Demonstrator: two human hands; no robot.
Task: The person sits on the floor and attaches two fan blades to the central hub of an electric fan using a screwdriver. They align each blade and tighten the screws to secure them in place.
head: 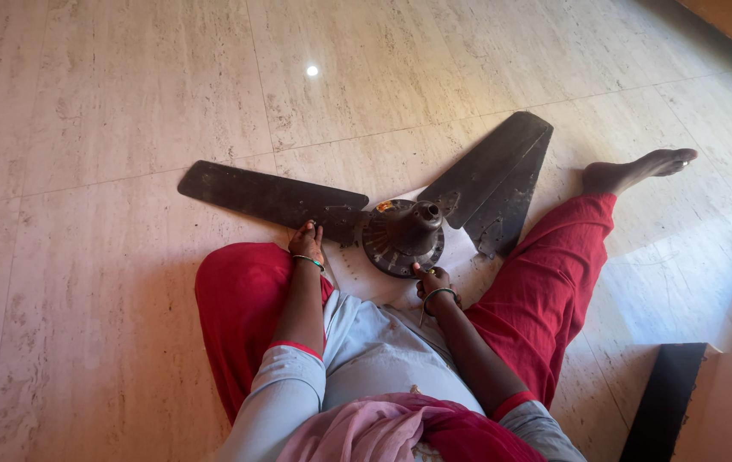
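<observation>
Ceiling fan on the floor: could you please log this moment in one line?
left hand: on fan blade | right hand: at motor hub

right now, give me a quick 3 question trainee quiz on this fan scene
1. True or false: the ceiling fan hangs overhead.
2. Where is the left hand? A) on the blade root near the left blade B) on the foot C) in the lap
3. What is the right hand next to?

Key
1. False: it lies on the tiled floor.
2. A
3. The near rim of the round motor hub; what its fingers pinch is too small to tell.
</observation>
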